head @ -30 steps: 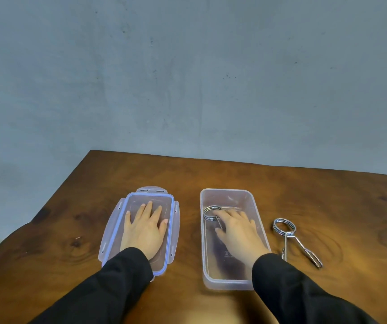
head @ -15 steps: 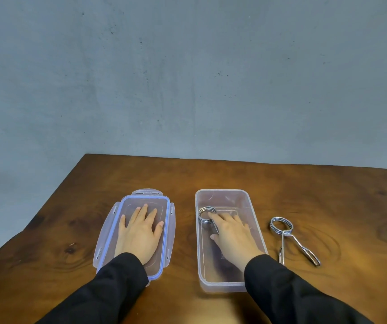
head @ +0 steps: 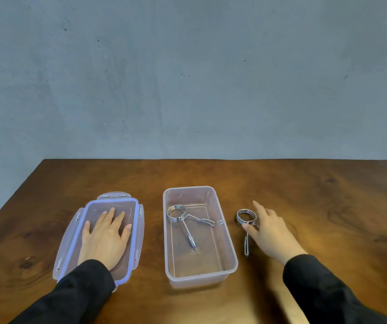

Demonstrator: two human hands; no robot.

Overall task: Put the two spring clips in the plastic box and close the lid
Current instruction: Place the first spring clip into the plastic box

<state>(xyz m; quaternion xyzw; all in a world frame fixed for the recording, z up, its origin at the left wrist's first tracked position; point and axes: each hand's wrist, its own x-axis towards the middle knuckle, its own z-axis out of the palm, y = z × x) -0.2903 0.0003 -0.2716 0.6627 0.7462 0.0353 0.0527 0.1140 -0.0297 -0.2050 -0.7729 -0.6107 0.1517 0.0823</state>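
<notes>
Our right hand (head: 270, 232) rests on the second clip (head: 246, 218), thumb at its coil and fingers spread, not closed around it; the clip lies on the tabletop (head: 328, 195) just right of the box (head: 231, 253). Our left hand (head: 105, 237) lies flat and open on the lid (head: 71, 244), left of the box. The first clip (head: 183, 217) lies inside the box's far half. Faint embossed marks on the box floor are unreadable.

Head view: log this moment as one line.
box: one clip inside | second clip: on table, right hand touching | left hand: flat on lid
</notes>
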